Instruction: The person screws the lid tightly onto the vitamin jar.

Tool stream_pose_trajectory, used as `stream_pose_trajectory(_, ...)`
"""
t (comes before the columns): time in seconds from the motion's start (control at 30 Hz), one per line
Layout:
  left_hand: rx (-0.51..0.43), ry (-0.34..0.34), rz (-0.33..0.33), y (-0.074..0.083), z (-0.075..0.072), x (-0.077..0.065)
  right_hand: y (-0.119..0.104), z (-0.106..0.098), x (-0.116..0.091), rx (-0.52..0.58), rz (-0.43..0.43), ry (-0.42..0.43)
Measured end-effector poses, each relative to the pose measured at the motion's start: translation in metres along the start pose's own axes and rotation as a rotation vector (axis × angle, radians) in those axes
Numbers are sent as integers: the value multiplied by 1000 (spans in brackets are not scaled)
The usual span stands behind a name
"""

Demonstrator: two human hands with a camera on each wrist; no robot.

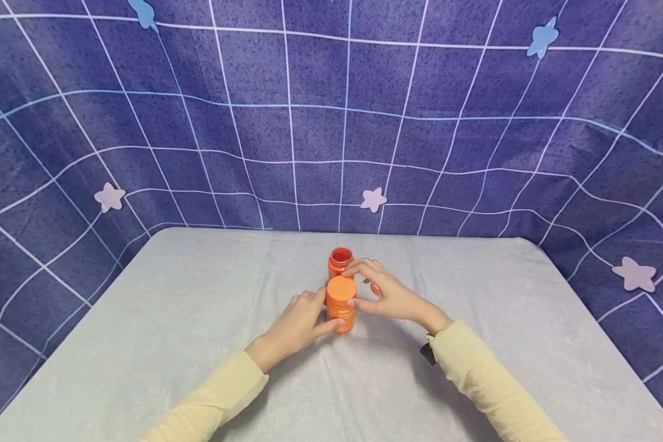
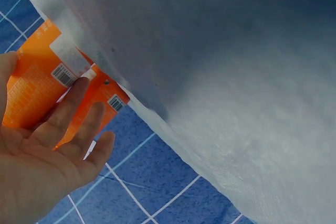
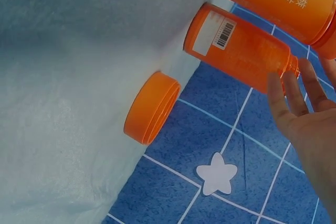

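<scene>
Two orange pill bottles stand one behind the other. The nearer capped bottle [image 1: 344, 312] carries white print; my left hand [image 1: 297, 322] grips its body, thumb in front and fingers round the far side. My right hand [image 1: 393, 294] holds that bottle's orange lid [image 1: 341, 287] between thumb and index finger, its other fingers loosely spread. Just behind is the uncapped bottle [image 3: 247, 48], its mouth facing up. A loose orange cap [image 3: 152, 108] rests on the table beside it, partly hidden by my right hand in the head view.
A pale grey cloth [image 1: 210, 294] covers the table. Beyond its far edge hangs a blue curtain [image 1: 309, 135] with grid lines and star shapes. A small dark object [image 1: 428, 353] shows at the right cuff.
</scene>
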State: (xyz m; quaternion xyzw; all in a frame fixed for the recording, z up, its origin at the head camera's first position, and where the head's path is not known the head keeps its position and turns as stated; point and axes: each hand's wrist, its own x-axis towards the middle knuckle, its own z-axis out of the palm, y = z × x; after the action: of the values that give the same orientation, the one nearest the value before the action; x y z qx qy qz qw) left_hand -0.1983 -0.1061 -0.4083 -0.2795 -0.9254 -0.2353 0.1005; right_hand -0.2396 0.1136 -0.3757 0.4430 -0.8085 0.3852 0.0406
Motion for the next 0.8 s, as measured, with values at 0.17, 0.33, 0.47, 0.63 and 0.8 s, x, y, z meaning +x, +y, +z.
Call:
stream_pose_trajectory(0.17, 2, 4, -3, 0, 0, 0, 1, 0, 0, 2, -2, -2)
stream_pose_trajectory(0.33, 8, 4, 3, 0, 0, 1, 0, -1, 0, -1, 17, -22)
stream_pose_trajectory(0.47, 8, 1, 8, -1, 0, 1, 0, -1, 1, -3, 23, -29)
stream_pose_trajectory(0.63, -2, -2, 8, 0, -1, 1, -1, 0, 2, -13, 20, -25)
stream_pose_trajectory(0.8, 15, 4, 15, -1, 0, 1, -3, 0, 3, -42, 8, -14)
